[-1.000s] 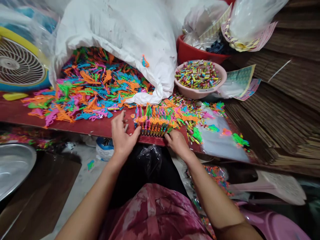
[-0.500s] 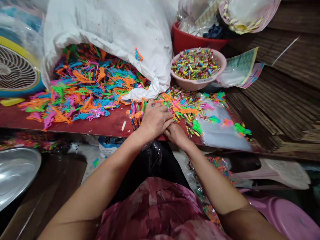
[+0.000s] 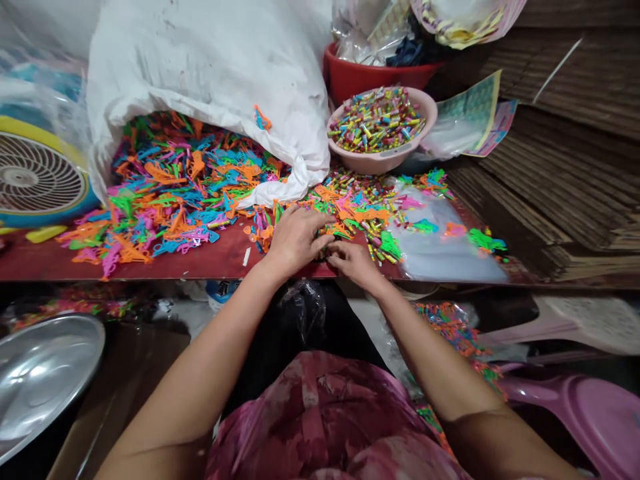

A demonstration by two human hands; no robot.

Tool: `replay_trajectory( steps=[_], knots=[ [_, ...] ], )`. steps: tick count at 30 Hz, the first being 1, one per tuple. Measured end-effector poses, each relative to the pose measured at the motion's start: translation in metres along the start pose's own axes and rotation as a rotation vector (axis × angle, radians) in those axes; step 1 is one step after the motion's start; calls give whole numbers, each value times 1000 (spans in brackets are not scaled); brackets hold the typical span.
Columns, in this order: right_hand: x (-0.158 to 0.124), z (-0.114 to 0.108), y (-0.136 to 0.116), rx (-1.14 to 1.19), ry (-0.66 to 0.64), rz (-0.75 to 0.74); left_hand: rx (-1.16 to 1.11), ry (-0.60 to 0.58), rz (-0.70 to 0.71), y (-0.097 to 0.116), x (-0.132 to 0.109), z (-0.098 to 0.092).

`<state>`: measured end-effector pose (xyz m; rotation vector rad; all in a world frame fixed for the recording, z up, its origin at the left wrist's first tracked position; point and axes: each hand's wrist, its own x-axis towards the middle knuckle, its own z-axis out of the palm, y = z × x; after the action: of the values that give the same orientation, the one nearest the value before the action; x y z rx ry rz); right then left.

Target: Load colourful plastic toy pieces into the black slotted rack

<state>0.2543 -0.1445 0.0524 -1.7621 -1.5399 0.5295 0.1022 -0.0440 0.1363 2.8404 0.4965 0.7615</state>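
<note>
My left hand [image 3: 299, 240] lies over small coloured pieces at the front of the red table [image 3: 220, 257], its fingers spread and reaching toward the right. Close beside it, my right hand [image 3: 354, 263] has its fingertips pressed together near the table edge; whatever they hold is too small to make out. Around both hands are plastic toy pieces [image 3: 367, 215] in orange, pink, green and blue. Small yellow and red tubes [image 3: 381, 250] lie just beyond my right hand.
Behind, a white sack [image 3: 210, 60] spills a large heap of toy pieces [image 3: 175, 180]. A pink bowl [image 3: 383, 160] of small tubes stands before a red basin [image 3: 370, 75]. A fan [image 3: 43, 173] is at left, stacked cardboard [image 3: 555, 173] at right.
My hands, which overlapped, have moved apart slightly, with my left hand's fingers more spread. The whole view has shifted a little.
</note>
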Motion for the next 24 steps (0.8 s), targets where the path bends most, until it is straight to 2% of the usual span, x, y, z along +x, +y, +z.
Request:
replay_trajectory(
  steps=[4,8,12,15,17,20,22,24],
  knots=[
    [6,6,-5,-121,81,-35,23,-16,47,1,2,2],
    [11,8,-8,-204,56,-23,17,14,54,-2,0,10],
    [12,5,-13,-303,23,19,41,-6,55,-4,6,13],
    [12,5,-17,-352,14,48,60,-45,27,3,12,9],
    [11,5,-16,-336,16,62,84,-20,-2,14,8,6],
    [4,4,-8,-230,31,16,108,184,-55,35,-22,14],
    [-4,2,1,-167,78,-46,64,315,-99,46,-54,29],
    [-12,-1,8,-218,169,-42,-16,393,-200,48,-86,49]
  ],
)
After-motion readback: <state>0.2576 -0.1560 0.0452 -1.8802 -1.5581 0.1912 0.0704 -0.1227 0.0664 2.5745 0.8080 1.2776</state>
